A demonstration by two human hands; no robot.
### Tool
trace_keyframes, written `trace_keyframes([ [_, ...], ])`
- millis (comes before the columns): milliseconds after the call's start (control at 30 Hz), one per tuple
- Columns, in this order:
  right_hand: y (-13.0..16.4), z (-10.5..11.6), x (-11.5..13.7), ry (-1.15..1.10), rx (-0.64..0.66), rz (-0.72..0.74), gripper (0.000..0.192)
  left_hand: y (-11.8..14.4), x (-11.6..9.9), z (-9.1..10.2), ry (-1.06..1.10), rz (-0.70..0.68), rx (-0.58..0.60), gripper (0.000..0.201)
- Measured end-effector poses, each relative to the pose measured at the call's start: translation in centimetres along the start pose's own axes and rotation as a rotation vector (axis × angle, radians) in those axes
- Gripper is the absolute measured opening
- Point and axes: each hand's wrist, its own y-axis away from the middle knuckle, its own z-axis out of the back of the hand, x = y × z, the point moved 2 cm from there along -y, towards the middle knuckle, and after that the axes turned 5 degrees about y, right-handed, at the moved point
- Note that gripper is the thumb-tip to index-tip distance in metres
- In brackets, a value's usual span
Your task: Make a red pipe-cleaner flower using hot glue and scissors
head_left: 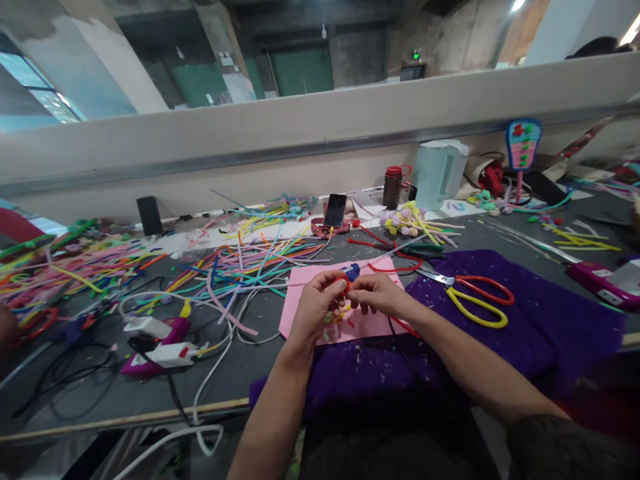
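**Two hands pinch a red pipe cleaner over a pink sheet**

A long grey worktable [260, 360] runs under a pale partition wall, in a hall with concrete columns and green doors behind. At the table's middle lies a pink sheet [305, 313], partly overlapping a purple cloth [540, 333] that drapes toward the near edge; the two seem to serve as a working pad under the hands.

The left hand [315, 307] and right hand [377, 295] meet above the pink sheet, fingertips closed together on a red pipe cleaner [346, 285], which curls into a small loop between them. A free red end trails down at five o'clock from the right wrist. Both forearms reach in from the bottom edge and converge, wrists slightly raised, knuckles facing up, so the pinch sits clear of the sheet rather than resting on it.

At three o'clock from the hands, scissors [475, 297] with red and yellow handles lie on the purple cloth, within easy reach. At ten o'clock a heap of coloured pipe cleaners [240, 263] spreads across the table. At nine o'clock two glue guns [160, 343] lie among white cables. At twelve o'clock a phone [335, 211] stands propped, and at one o'clock a white kettle [440, 173] stands by the wall.
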Motion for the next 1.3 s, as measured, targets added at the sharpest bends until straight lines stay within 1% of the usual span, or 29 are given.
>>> trace_keyframes([
  [133,-0.1,0.0,0.0,-0.021,-0.007,0.01,0.023,0.0,0.1,0.1,0.009,-0.008,0.011,0.037],
  [233,0.0,0.2,0.2,-0.067,-0.01,0.003,0.024,0.1,-0.2,0.0,0.052,0.002,0.049,0.041],
  [400,0.0,0.2,0.1,-0.15,0.041,-0.014,0.027,0.6,-0.8,-0.5,0.087,0.002,0.112,0.049],
  [500,0.2,0.2,0.2,-0.163,0.086,-0.001,0.025,0.5,-0.8,-0.5,0.118,0.008,0.099,0.046],
  [600,0.4,0.4,0.7,-0.134,0.106,0.028,0.03,0.4,-0.8,-0.4,0.115,0.005,0.049,0.043],
  [700,0.5,0.5,0.9,-0.086,0.111,0.026,0.034,0.2,-0.7,-0.3,0.1,-0.006,0.016,0.043],
  [867,0.0,0.7,-0.2,0.046,0.042,-0.04,0.041,0.2,-0.7,-0.3,0.117,-0.015,0.012,0.042],
  [933,-0.2,0.7,-0.5,0.071,0.026,-0.032,0.041,0.1,-0.7,-0.2,0.125,-0.002,-0.005,0.041],
  [1033,-0.3,0.5,-0.3,0.072,-0.019,0.045,0.034,0.0,-0.7,-0.1,0.136,0.02,-0.007,0.041],
  [1133,-0.3,0.2,-0.1,0.084,-0.101,0.137,0.023,-0.1,-0.5,-0.1,0.132,0.005,0.019,0.04],
  [1233,-0.3,0.1,0.0,0.162,-0.187,0.224,0.016,-0.2,-0.3,-0.1,0.119,-0.027,0.025,0.038],
  [1300,-0.3,0.0,0.1,0.211,-0.203,0.248,0.015,-0.2,-0.3,-0.1,0.119,-0.038,0.018,0.039],
])
